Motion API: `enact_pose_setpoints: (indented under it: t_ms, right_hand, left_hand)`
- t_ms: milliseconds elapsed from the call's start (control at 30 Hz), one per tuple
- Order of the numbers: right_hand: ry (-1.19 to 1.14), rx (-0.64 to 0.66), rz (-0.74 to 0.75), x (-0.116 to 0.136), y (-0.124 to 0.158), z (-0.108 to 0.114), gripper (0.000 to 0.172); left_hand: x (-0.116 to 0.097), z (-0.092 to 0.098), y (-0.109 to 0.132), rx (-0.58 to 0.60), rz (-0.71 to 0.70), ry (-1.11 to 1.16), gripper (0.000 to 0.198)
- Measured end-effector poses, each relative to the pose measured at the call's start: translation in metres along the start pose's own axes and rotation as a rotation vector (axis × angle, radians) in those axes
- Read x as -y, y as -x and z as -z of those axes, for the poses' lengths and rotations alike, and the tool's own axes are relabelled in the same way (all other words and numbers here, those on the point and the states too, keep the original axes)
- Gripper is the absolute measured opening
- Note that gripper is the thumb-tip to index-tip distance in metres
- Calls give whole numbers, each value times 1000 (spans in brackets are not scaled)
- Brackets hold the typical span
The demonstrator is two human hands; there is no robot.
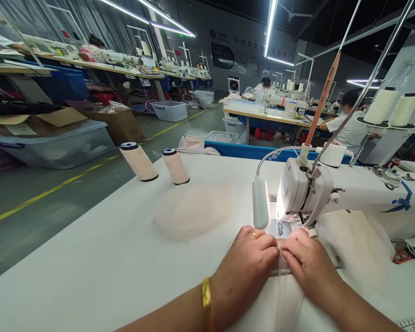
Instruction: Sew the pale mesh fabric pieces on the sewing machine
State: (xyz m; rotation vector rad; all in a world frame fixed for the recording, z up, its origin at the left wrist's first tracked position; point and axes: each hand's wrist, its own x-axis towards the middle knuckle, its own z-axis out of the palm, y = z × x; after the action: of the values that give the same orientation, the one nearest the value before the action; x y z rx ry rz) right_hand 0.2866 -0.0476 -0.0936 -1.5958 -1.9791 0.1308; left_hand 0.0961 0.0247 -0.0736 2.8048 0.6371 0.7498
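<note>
My left hand (246, 267), with a ring and a gold bangle, pinches a thin strip of sheer pale fabric (284, 266) on the white table (100, 272). My right hand (309, 265) pinches the same strip from the other side, fingertips almost touching. Both hands sit just in front of the needle area (282, 228) of a white sewing machine (352, 191). The machine's small lamp (261, 203) hangs above my left hand and lights the needle plate.
A pile of pale sheer fabric (190, 210) lies at table centre. Two peach thread cones (139, 161) (175, 166) stand at the far edge. More sheer fabric (359, 244) lies under the machine arm. Boxes, bins and other seated workers (349, 124) fill the room behind.
</note>
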Motion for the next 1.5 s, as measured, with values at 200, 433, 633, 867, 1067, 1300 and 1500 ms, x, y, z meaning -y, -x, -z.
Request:
enact_pose_setpoints:
  t_ms: [200, 433, 633, 867, 1067, 1300, 1500]
  right_hand:
    - [112, 29, 5, -2, -1, 3, 28]
    - [166, -29, -5, -4, -3, 3, 31]
    - [259, -48, -25, -9, -5, -1, 31]
    - [280, -42, 8, -10, -5, -1, 30]
    - [119, 134, 69, 3, 7, 29, 16]
    - [-57, 270, 144, 5, 7, 43, 7]
    - [-143, 9, 98, 5, 1, 27, 21]
  left_hand:
    - [3, 3, -4, 32, -4, 14, 26]
    - [2, 6, -7, 51, 31, 20, 21]
    - [5, 1, -9, 64, 44, -6, 18]
    - [1, 7, -12, 143, 117, -2, 14]
    - [-2, 35, 1, 236, 38, 131, 43]
    - [3, 11, 11, 119, 36, 157, 18]
    - [7, -1, -11, 62, 167, 292, 15]
